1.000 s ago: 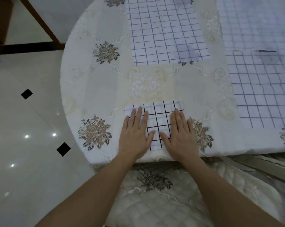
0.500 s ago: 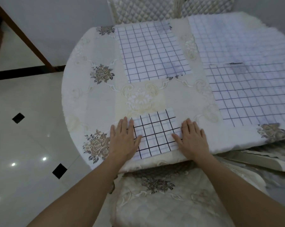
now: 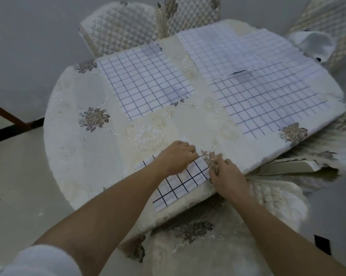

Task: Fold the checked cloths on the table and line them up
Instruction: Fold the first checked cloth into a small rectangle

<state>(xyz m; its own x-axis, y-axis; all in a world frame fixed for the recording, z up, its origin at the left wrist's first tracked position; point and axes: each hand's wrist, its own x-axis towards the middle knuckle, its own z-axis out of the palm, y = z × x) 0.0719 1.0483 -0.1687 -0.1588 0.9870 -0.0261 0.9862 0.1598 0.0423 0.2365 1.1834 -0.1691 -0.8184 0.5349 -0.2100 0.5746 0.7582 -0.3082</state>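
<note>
**Here, two hands at the small folded cloth**

We see the small folded cloth (image 3: 180, 186) lying flat at the near rim of the surface (image 3: 84, 156), its bold dark checks up. Its long axis runs along that rim – slanting in the head view from near left to far right. The left hand (image 3: 176, 158) lies across the far edge, fingers curled down at the far right corner, its grip grasping the cloth. The right hand (image 3: 225, 176) meets the short right end; it is blurred, so we cannot tell its grip. Farther back a medium checked cloth (image 3: 146, 84) and a large checked cloth (image 3: 267, 82) lie spread flat, apart.
</note>
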